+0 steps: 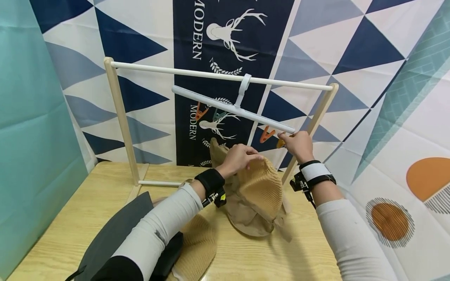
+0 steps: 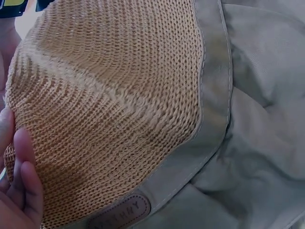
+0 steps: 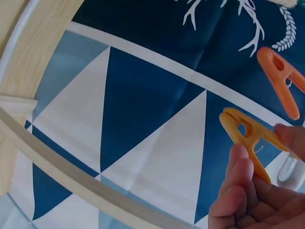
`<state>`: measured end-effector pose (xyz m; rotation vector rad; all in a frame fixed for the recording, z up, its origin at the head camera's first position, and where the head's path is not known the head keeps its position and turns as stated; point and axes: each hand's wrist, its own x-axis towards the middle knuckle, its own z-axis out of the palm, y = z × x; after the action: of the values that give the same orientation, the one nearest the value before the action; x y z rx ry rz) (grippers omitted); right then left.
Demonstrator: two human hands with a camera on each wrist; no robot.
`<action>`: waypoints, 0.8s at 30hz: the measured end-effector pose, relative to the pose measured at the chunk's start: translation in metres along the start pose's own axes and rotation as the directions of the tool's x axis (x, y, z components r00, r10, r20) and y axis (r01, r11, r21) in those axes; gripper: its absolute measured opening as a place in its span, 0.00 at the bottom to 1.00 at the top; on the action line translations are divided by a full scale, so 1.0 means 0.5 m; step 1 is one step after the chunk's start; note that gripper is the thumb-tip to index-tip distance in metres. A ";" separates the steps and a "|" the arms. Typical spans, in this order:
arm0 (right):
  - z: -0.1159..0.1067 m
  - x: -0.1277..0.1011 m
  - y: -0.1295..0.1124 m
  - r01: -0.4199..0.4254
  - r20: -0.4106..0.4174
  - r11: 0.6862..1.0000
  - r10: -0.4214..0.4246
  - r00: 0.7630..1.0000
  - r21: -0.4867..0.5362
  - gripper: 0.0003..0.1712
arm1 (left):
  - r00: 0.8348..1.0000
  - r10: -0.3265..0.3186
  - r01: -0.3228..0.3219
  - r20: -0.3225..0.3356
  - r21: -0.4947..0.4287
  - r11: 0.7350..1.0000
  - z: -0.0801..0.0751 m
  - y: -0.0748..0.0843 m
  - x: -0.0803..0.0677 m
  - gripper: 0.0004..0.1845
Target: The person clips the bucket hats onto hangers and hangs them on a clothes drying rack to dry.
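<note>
1. Black fabric [image 1: 116, 230] lies on the wooden table [image 1: 263, 261].
2. Left hand [image 1: 239, 158] grips the tan knitted hat [image 1: 261, 187], lifted above it.
3. Right hand [image 1: 299, 144] pinches a yellow clothespin [image 3: 248, 140] under the white hanger bar [image 1: 232, 109].

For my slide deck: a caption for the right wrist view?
Right hand pinching a yellow-orange plastic clothespin beside a hanging orange clothespin.

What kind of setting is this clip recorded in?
Probably a staged indoor recording corner, not a real laundry room: printed backdrop cloths hang all round a wooden table with a small drying rack and clip hanger.
</note>
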<state>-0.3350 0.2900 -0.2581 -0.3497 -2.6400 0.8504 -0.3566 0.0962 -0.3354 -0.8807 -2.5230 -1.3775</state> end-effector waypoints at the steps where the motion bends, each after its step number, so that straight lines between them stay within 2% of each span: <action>1: -0.002 -0.002 -0.001 0.003 0.021 1.000 -0.003 1.000 0.006 0.26 | 1.000 0.004 -0.004 -0.001 0.007 1.000 0.001 0.001 0.001 0.14; 5: -0.006 -0.014 -0.006 -0.004 0.086 0.998 -0.001 0.996 0.062 0.23 | 1.000 0.015 -0.014 -0.007 0.038 0.999 0.006 0.002 0.005 0.14; 10: -0.010 -0.025 -0.013 -0.026 0.171 0.992 0.005 0.985 0.122 0.23 | 1.000 -0.004 0.005 -0.031 0.025 1.000 0.010 0.004 0.008 0.15; 18: -0.019 -0.034 -0.015 -0.038 0.194 0.984 0.004 0.981 0.172 0.23 | 0.999 -0.016 0.017 -0.042 0.015 1.000 0.013 0.011 0.008 0.16; 24: -0.015 -0.038 -0.020 -0.061 0.228 0.972 0.007 0.974 0.228 0.22 | 0.996 -0.058 0.059 -0.071 0.011 0.998 0.014 0.010 0.005 0.15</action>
<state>-0.3159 0.2795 -0.2509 -0.2501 -2.7012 1.2668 -0.3546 0.1051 -0.3349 -0.7483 -2.5206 -1.3816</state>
